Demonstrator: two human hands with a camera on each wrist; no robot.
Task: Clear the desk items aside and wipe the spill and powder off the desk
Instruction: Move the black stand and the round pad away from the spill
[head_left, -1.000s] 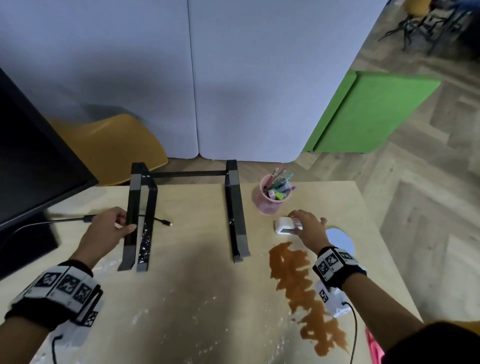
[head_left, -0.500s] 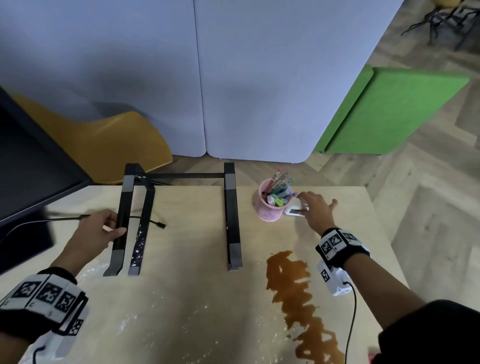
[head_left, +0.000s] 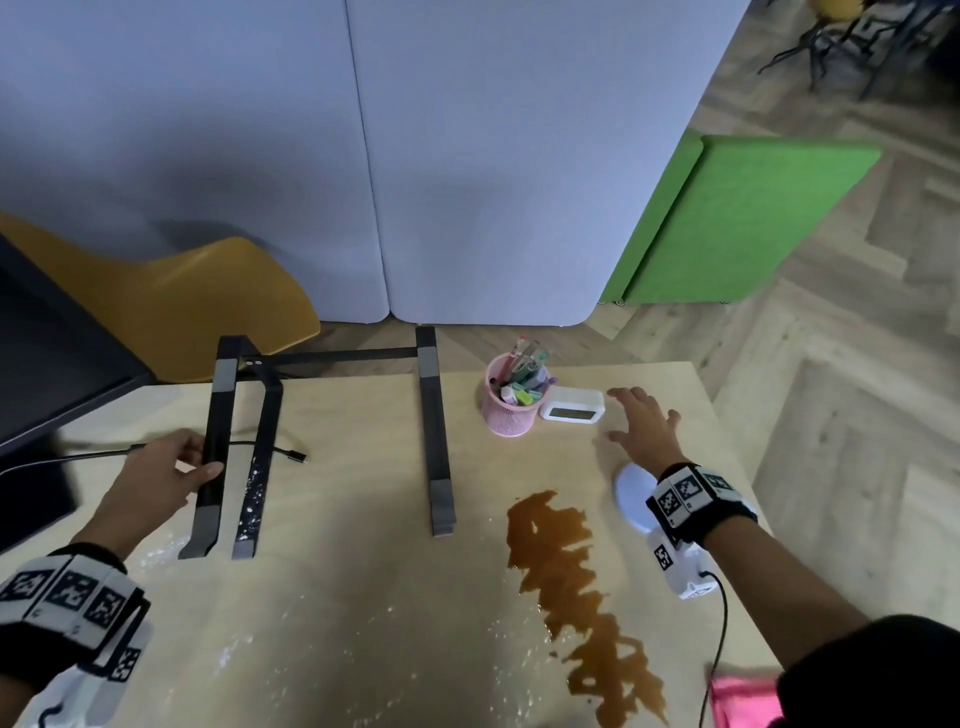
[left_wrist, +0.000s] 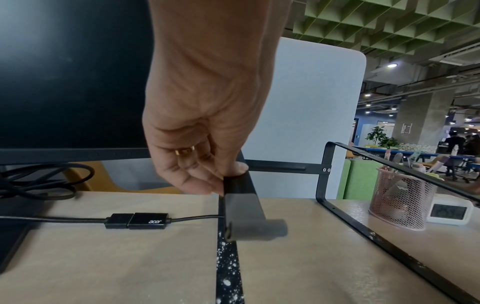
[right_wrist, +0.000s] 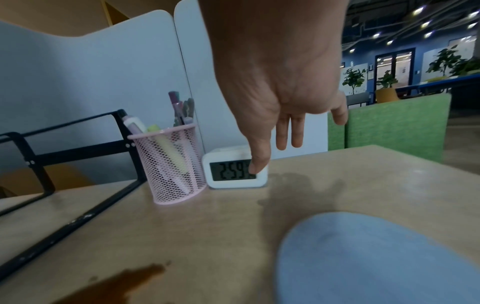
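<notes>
Grey partition panels (head_left: 467, 156) are backing the worktop (head_left: 363, 597). Left hand (head_left: 156, 478) is gripping the black stand (head_left: 431, 441)'s left rail. Right of the stand: brown spill (head_left: 566, 571), pink pen cup (head_left: 511, 410), white clock (head_left: 571, 408) touching it. Powder (head_left: 249, 639) is lying in front of the stand. Right hand (head_left: 641, 434) is hovering flat and empty beside the clock. Clearing step probably; next, shifting the stand aside.

Pale wood desk (head_left: 363, 597), smeared with an orange-brown spill (head_left: 576, 577) and flecked with white powder (head_left: 234, 644). Black laptop stand (head_left: 249, 457) with grey pads, white-speckled on one rail. Behind the spill: pink mesh pen cup (head_left: 511, 410), white clock (head_left: 571, 408) with grey display. Right of the spill: pale blue disc (head_left: 631, 493).
</notes>
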